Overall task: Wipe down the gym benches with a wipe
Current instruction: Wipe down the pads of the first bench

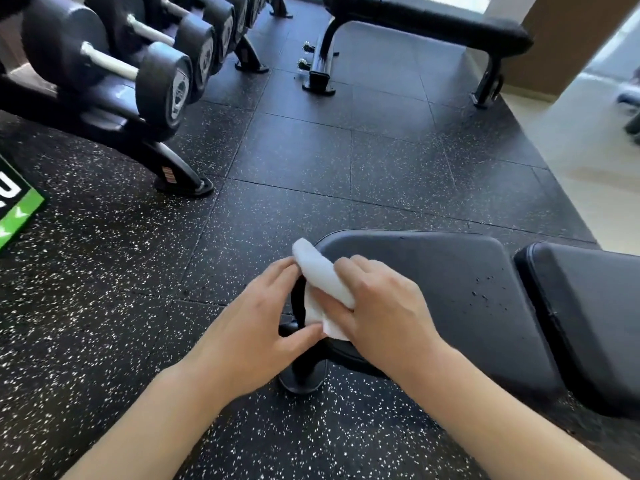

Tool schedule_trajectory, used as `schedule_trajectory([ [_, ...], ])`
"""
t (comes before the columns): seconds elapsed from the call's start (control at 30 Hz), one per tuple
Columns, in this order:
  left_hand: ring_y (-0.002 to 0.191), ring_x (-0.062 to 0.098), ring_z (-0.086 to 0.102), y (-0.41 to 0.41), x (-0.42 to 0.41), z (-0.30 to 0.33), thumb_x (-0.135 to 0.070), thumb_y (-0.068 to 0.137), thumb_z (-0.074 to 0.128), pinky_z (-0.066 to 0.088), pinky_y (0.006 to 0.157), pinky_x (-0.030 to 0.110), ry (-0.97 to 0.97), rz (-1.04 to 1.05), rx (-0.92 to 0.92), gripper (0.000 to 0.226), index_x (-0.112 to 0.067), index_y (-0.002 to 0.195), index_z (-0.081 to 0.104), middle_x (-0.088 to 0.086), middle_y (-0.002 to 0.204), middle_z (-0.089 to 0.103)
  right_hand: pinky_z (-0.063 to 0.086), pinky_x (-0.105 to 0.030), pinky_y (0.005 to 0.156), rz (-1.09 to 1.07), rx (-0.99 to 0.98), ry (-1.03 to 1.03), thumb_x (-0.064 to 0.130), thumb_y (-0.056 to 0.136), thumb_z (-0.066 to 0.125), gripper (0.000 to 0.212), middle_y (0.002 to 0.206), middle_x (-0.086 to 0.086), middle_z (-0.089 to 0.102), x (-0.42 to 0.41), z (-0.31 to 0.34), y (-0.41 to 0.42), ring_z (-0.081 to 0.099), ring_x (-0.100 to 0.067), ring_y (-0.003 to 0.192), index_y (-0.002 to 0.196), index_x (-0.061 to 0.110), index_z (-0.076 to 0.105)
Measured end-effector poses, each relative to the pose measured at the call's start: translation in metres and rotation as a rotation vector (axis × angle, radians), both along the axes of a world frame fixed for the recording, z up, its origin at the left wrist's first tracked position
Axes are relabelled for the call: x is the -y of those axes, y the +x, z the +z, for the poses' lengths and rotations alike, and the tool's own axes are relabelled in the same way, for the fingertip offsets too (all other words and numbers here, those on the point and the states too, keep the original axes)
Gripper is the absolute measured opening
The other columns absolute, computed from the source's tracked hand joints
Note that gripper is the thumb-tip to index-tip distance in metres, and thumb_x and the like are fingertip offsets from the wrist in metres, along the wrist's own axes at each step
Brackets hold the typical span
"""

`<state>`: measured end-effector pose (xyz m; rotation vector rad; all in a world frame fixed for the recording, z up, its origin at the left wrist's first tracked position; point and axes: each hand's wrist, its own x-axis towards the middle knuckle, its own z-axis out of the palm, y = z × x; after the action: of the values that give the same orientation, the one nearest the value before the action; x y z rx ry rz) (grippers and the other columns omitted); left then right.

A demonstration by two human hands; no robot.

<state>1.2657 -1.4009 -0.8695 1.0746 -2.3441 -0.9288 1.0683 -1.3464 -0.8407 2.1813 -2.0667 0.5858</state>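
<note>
**Two hands work one white wipe at the end of the near bench**

At nine o'clock, at the frame's left edge, one green and black mat (15,209) lies on the black speckled floor (104,271). From ten to eleven o'clock one dumbbell rack (138,133) runs away toward the top of the frame. Four dumbbells (114,65) show clearly on it, with more ends crowded behind them, too cut off to count.

Low in the centre, toward six o'clock, come two bare forearms. The left hand (256,327) has its fingers curled toward the wipe (322,289), fingertips touching its upper left edge and thumb touching its lower corner. The wipe is one white folded sheet, held between both hands just over the rounded end of the near bench. The right hand (384,313) grips it, fingers folded over the sheet from the right, knuckles up.

From four to five o'clock lies the near bench, in two dark pads: the seat pad (450,289), with a scatter of small droplets near its right edge, and the back pad (588,323) just beside it across a narrow gap. One black foot (303,375) of its frame stands on the floor below the hands.

At one o'clock, well apart, stands a second bench (433,19), flat and black, on two legs.
</note>
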Motion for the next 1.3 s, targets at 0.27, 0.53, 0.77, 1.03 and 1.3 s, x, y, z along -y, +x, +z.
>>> schedule_trajectory([
  [0.27,0.160,0.010,0.008,-0.045,-0.006,-0.001,-0.078,0.086,0.046,0.013,0.127,0.031,-0.129,-0.008,0.027,0.082,-0.039,0.158,0.040,-0.024,0.170,0.015,0.045,-0.031,0.075,-0.443,-0.132,0.106,0.044,0.106,0.044,0.029,0.094,0.003,0.055,0.031,0.011,-0.109,0.064,-0.023,0.099,0.111,0.025,0.065],
  [0.53,0.161,0.013,0.006,-0.059,-0.013,-0.002,-0.064,0.090,0.046,0.001,0.126,0.018,-0.183,0.044,0.030,0.072,-0.028,0.152,0.046,-0.019,0.169,0.023,0.048,-0.035,0.066,-0.165,-0.057,0.038,0.052,0.095,0.057,0.031,0.088,0.002,0.065,0.033,0.006,-0.040,0.066,-0.025,0.084,0.101,0.023,0.063],
  [0.77,0.162,0.013,0.006,-0.069,-0.017,0.001,-0.059,0.095,0.042,0.027,0.127,0.055,-0.189,0.060,0.053,0.068,-0.027,0.154,0.048,-0.017,0.169,0.028,0.043,-0.038,0.079,-0.551,0.006,0.098,0.048,0.101,0.054,0.033,0.113,-0.008,0.071,0.049,0.015,-0.143,0.066,-0.033,0.108,0.112,0.019,0.065],
  [1.03,0.157,0.017,0.027,-0.077,-0.010,-0.004,-0.044,0.093,0.050,0.031,0.126,0.048,-0.246,0.103,-0.063,0.054,-0.018,0.139,0.060,-0.007,0.157,0.049,0.054,-0.038,0.063,-0.140,-0.024,-0.018,0.042,0.091,0.072,0.024,0.088,-0.002,0.067,0.018,0.008,-0.053,0.068,-0.029,0.080,0.098,0.020,0.065],
  [1.3,0.153,0.015,0.032,-0.082,-0.007,-0.002,-0.044,0.088,0.050,0.029,0.125,0.040,-0.256,0.119,-0.067,0.056,-0.022,0.138,0.063,-0.013,0.155,0.049,0.033,-0.036,0.072,-0.546,0.053,0.007,0.049,0.101,0.056,0.028,0.102,-0.006,0.069,0.025,0.012,-0.172,0.066,-0.035,0.099,0.095,0.021,0.057],
])
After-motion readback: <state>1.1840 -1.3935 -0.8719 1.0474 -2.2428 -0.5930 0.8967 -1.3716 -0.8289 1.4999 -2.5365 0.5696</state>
